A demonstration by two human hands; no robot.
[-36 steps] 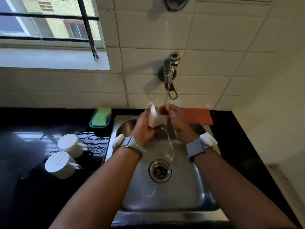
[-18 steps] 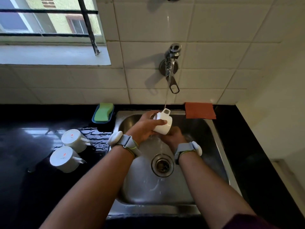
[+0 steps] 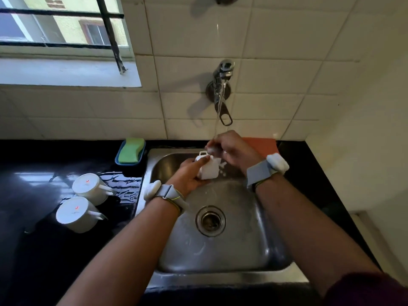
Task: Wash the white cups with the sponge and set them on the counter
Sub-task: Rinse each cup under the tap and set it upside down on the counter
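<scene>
My left hand [image 3: 189,173] grips a white cup [image 3: 208,167] over the steel sink [image 3: 220,250], handle pointing up and away. My right hand [image 3: 234,149] is just behind and above the cup, under the running stream from the tap [image 3: 221,85], fingers curled near the cup's rim; whether it holds anything I cannot tell. Two more white cups [image 3: 89,187] [image 3: 74,214] stand upside down on the wet black counter [image 3: 44,250] left of the sink. The green sponge [image 3: 130,150] lies in a blue tray at the counter's back.
An orange cloth [image 3: 262,144] lies behind the sink on the right. The drain [image 3: 210,220] is in the basin's middle. A tiled wall and a barred window [image 3: 66,25] stand behind; a pale wall closes the right side.
The right hand rose from beneath the cup to behind it, under the water stream. The left hand tilted the cup and lowered it slightly into the basin.
</scene>
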